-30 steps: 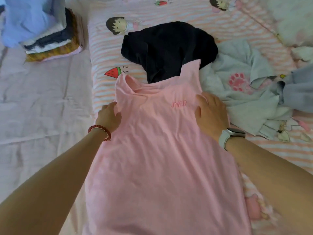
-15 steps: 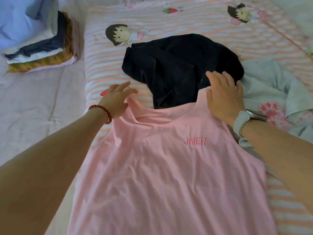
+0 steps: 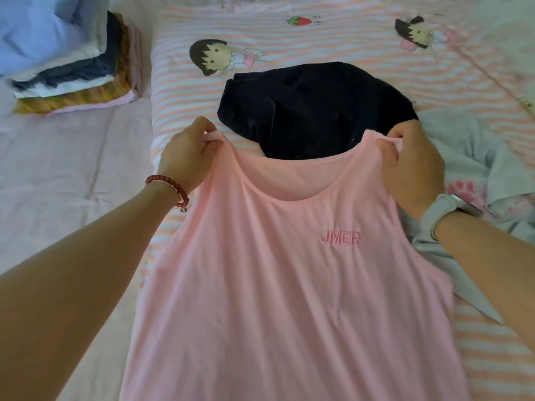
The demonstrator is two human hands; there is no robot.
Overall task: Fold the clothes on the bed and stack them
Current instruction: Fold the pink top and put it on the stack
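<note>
A pink sleeveless top (image 3: 289,299) with "JMER" stitched on its chest lies lengthwise on the bed, neckline away from me. My left hand (image 3: 185,157) pinches its left shoulder strap and my right hand (image 3: 411,166) pinches its right strap, both lifted slightly off the bed. Just beyond the neckline lies a crumpled black garment (image 3: 312,108). A grey garment (image 3: 474,157) with a pink paw print is bunched to the right, partly under my right arm. A stack of folded clothes (image 3: 78,79) sits at the far left.
The bed has a pink striped cartoon sheet (image 3: 333,39) on the right and a plain pale pink cover (image 3: 66,175) on the left. A light blue cloth (image 3: 34,27) lies on top of the stack at the top left corner.
Both hands moved from lying flat near the top's shoulders to pinching the straps and raising them. The view has shifted closer to the neckline.
</note>
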